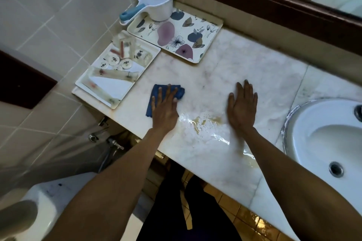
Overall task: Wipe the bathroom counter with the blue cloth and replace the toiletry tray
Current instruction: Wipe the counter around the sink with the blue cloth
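Head view: wiping the wet worktop (244, 60)
Left hand (165, 106) pressed flat on the blue cloth (156, 94) beside the puddle (203, 123); right hand (242, 104) lay released, steadying; toiletry tray (115, 72) sat aside, likely for clearance

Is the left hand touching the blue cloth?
Touching. In the head view the left hand lies flat on the blue cloth, fingers spread over it, pressing it on the counter.

Blue cloth (156, 98): dark, crumpled, pressed flat on the pale marble desk (235, 68), left of a shiny wet patch. Toiletry tray (117, 72): white, rectangular, loaded with wrapped sachets and round packets, overhanging the desk's left end, just beside a floral tray (176, 37).
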